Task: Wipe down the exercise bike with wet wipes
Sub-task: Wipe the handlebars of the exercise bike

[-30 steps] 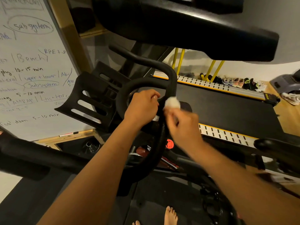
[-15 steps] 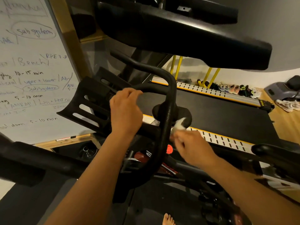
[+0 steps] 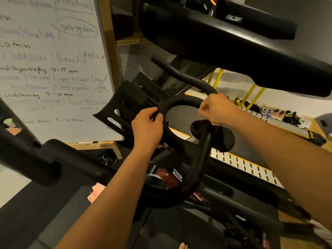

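At the handlebar loop (image 3: 179, 102) of the exercise bike (image 3: 202, 159), your left hand (image 3: 147, 126) grips the left curve, your right hand (image 3: 217, 108) fisted on the right curve, that grip's contents hidden.

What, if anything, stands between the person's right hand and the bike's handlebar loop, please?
Nothing visible does: the right hand lies curled on the top right of the handlebar loop. The left hand grips the loop's left side, apart from the right. No wipe shows.
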A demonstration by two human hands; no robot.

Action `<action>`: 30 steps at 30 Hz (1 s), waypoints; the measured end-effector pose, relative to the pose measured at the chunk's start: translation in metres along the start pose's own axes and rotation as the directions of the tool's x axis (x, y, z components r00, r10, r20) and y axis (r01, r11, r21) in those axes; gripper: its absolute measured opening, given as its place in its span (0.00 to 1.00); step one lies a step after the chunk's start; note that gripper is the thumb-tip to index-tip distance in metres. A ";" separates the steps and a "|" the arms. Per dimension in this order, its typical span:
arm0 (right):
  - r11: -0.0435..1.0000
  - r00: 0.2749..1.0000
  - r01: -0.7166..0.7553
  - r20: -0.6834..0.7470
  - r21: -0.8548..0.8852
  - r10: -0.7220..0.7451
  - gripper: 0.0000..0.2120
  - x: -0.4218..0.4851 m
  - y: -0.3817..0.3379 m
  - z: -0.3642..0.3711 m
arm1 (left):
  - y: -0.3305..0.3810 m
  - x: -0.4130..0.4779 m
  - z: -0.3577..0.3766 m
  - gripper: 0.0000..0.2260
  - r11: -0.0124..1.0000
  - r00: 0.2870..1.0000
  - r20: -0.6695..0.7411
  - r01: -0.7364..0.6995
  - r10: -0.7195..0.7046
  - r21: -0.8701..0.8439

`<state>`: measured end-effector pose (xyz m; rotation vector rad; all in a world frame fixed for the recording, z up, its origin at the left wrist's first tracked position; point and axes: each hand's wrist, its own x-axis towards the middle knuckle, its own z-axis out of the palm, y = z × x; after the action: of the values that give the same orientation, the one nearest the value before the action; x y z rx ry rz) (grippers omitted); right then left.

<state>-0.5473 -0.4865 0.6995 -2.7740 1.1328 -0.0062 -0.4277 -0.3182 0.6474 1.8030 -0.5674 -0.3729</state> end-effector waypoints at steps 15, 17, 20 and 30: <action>0.948 0.984 0.174 0.081 -0.265 -0.158 0.03 -0.008 -0.027 0.000 | -0.010 0.007 -0.001 0.13 0.949 0.984 0.019 0.175 -0.176 -0.262; 0.952 0.992 0.125 0.028 -0.280 -0.122 0.02 -0.002 -0.029 0.007 | -0.009 0.006 -0.002 0.13 0.941 0.981 0.008 0.188 -0.194 -0.281; 0.949 0.977 0.210 0.077 -0.235 -0.197 0.03 -0.023 -0.031 0.005 | -0.011 0.008 -0.002 0.11 0.934 0.979 0.005 0.194 -0.202 -0.298; 0.869 0.920 0.363 -0.279 0.336 -0.276 0.07 0.030 -0.081 0.013 | -0.003 0.011 -0.007 0.08 0.758 0.915 0.094 0.380 -0.394 -0.530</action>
<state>-0.4690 -0.4485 0.6962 -2.6045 0.6015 -0.5307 -0.4147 -0.3178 0.6469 1.3530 -0.0373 -0.7194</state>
